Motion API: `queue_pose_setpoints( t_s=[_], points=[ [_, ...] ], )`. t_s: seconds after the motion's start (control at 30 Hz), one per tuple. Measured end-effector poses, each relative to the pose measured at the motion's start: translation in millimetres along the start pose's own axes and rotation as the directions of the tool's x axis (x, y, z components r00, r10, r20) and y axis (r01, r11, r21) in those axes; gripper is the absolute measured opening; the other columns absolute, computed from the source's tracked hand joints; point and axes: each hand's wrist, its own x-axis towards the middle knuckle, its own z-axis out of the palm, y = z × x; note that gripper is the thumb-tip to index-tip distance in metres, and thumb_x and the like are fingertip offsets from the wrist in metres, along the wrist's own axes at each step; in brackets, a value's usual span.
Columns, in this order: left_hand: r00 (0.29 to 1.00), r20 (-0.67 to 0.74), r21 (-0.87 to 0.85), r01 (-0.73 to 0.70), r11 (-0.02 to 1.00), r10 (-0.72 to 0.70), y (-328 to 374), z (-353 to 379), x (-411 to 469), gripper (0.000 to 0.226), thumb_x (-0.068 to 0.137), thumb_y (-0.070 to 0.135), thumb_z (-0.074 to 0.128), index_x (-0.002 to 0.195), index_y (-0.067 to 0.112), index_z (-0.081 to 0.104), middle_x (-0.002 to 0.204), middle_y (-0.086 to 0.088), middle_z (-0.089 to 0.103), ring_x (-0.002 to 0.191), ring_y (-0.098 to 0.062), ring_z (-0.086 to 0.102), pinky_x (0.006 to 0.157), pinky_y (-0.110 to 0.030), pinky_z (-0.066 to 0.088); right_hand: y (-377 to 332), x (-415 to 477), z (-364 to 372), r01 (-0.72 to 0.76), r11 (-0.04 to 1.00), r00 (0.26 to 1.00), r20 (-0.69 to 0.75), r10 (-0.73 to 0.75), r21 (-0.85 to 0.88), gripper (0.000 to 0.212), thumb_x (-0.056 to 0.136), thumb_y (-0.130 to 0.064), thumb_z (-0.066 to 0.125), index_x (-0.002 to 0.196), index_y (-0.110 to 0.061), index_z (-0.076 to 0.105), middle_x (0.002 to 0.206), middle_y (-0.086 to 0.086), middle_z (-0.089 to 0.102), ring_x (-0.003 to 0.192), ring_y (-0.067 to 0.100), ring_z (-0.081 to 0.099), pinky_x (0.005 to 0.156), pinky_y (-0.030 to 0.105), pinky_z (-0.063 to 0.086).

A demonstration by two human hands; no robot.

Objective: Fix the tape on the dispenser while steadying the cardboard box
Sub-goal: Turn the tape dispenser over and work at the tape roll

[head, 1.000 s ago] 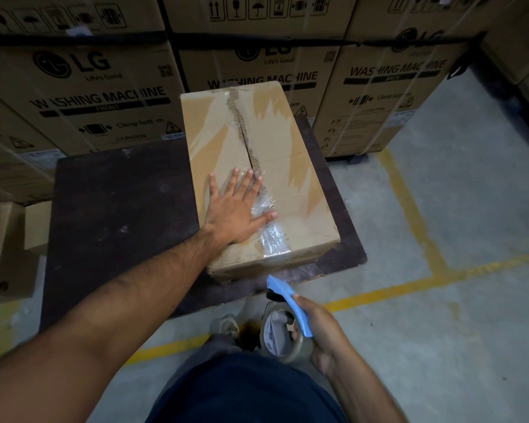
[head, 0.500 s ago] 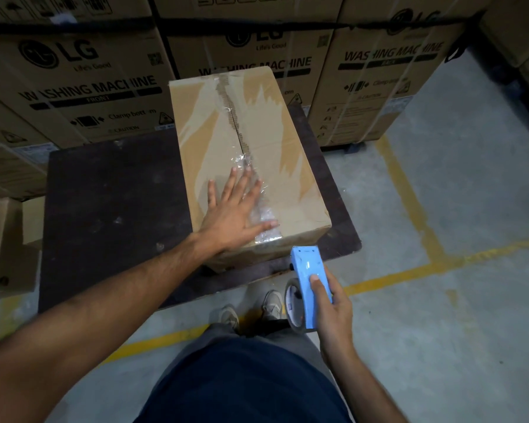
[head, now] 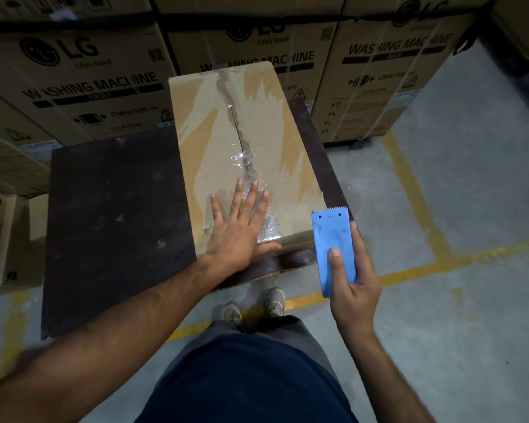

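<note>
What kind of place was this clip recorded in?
Most likely a warehouse or appliance storeroom: stacked washing machine cartons fill the background, yellow floor lines mark the bare concrete, and a cardboard box sits on a dark platform.

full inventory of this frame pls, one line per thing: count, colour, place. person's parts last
cardboard box: 1, brown, on the platform's right part, torn top seam with crinkled clear tape
platform: 1, dark brown, low on the floor, under the box
tape dispenser: 1, blue, serrated edge pointing away, off the box's near right corner
washing machine cartons: at least 3, brown with black print, stacked behind the platform
floor lines: several, yellow, on the grey concrete
shoes: 2, light grey, at the platform's near edge
left hand: 1, flat on the box's near end, fingers spread
right hand: 1, wrapped around the dispenser
</note>
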Motion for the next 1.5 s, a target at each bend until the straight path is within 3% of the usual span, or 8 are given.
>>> queue_pose_setpoints(
  t_s=[0.13, 0.3, 0.67, 0.83, 0.93, 1.1, 1.37, 1.5],
  points=[
    [0.995, 0.048, 0.035, 0.081, 0.996, -0.082, 5.7, -3.2, 0.8, 0.146, 0.080, 0.082, 0.067, 0.160, 0.012, -0.033, 0.169, -0.015, -0.042, 0.158, -0.039, -0.035, 0.122, -0.081, 0.003, -2.6, 41.0, 18.7, 0.384, 0.834, 0.911, 0.015, -0.412, -0.396, 0.050, 0.107, -0.041, 0.058, 0.152, -0.020, 0.058, 0.139, -0.015, 0.071, 0.116, 0.010, 0.071, 0.126, 0.054, 0.037],
    [0.986, 0.062, 0.014, 0.151, 0.988, -0.152, 5.6, -5.4, -10.4, 0.151, 0.077, 0.080, 0.072, 0.161, 0.007, -0.030, 0.172, -0.018, -0.036, 0.159, -0.037, -0.035, 0.122, -0.082, 0.000, -18.5, 110.1, 73.9, 0.590, 0.551, 0.754, 0.157, -0.638, -0.591, 0.046, 0.109, -0.041, 0.058, 0.152, -0.022, 0.060, 0.101, 0.000, 0.084, 0.090, 0.022, 0.078, 0.121, 0.060, 0.040],
    [0.970, -0.007, -0.337, 0.225, 0.914, -0.241, -17.6, -2.1, -33.9, 0.134, 0.076, 0.104, 0.016, 0.166, 0.011, -0.018, 0.172, -0.011, -0.036, 0.159, -0.028, -0.036, 0.130, -0.061, -0.017, -27.7, 182.8, 166.7, 0.859, 0.110, 0.427, 0.579, -0.695, -0.501, 0.053, 0.107, -0.045, 0.056, 0.158, -0.030, 0.049, 0.091, 0.003, 0.078, 0.097, 0.032, 0.072, 0.114, 0.087, 0.023],
    [0.915, -0.068, -0.747, 0.217, 0.629, -0.397, -56.9, -19.1, 8.8, 0.086, 0.088, 0.066, 0.043, 0.164, 0.025, 0.038, 0.179, -0.007, -0.014, 0.163, -0.024, -0.025, 0.132, -0.041, -0.010, -20.8, 176.8, 173.3, 0.926, 0.098, 0.289, 0.517, -0.805, -0.366, 0.049, 0.109, -0.042, 0.060, 0.156, -0.031, 0.053, 0.094, -0.005, 0.078, 0.113, 0.029, 0.072, 0.113, 0.085, 0.027],
    [0.927, 0.002, -0.894, 0.169, 0.414, -0.374, -83.6, -16.0, 37.5, 0.062, 0.076, 0.068, 0.074, 0.132, 0.041, 0.073, 0.179, -0.014, 0.020, 0.167, -0.034, -0.003, 0.136, -0.053, 0.005, -21.4, 172.5, 173.8, 0.947, 0.167, 0.286, 0.488, -0.825, -0.274, 0.058, 0.100, -0.028, 0.073, 0.153, -0.033, 0.050, 0.102, -0.005, 0.079, 0.122, 0.028, 0.069, 0.117, 0.080, 0.026],
    [0.947, 0.012, -0.998, 0.033, 0.062, -0.322, -90.2, -14.4, 56.7, 0.077, 0.068, 0.060, 0.097, 0.136, 0.059, 0.063, 0.179, -0.007, 0.023, 0.164, -0.045, 0.013, 0.130, -0.064, 0.026, -24.1, 172.0, 171.6, 0.921, 0.388, 0.368, 0.433, -0.823, -0.045, 0.040, 0.098, -0.017, 0.066, 0.136, -0.019, 0.051, 0.118, 0.001, 0.074, 0.124, 0.034, 0.068, 0.122, 0.072, 0.024],
    [0.890, -0.197, -0.973, -0.128, 0.190, -0.410, -85.8, -45.5, 56.6, 0.040, 0.075, 0.020, 0.095, 0.106, 0.041, 0.082, 0.177, 0.017, 0.019, 0.166, -0.009, -0.004, 0.135, -0.048, 0.004, -43.7, 182.3, 147.2, 0.840, 0.541, 0.470, 0.445, -0.762, 0.040, 0.028, 0.098, -0.027, 0.062, 0.124, -0.017, 0.060, 0.121, 0.008, 0.074, 0.130, 0.031, 0.063, 0.112, 0.062, 0.042],
    [0.891, -0.287, -0.942, -0.195, 0.273, -0.351, -81.0, -50.0, 49.4, 0.035, 0.074, 0.042, 0.093, 0.103, 0.057, 0.080, 0.180, 0.010, 0.015, 0.166, -0.010, -0.013, 0.136, -0.055, 0.002, -67.0, 194.0, 138.6, 0.808, 0.588, 0.521, 0.428, -0.738, 0.030, 0.055, 0.095, -0.054, 0.067, 0.129, -0.011, 0.072, 0.126, 0.007, 0.072, 0.132, 0.032, 0.060, 0.109, 0.056, 0.044]
  ],
)
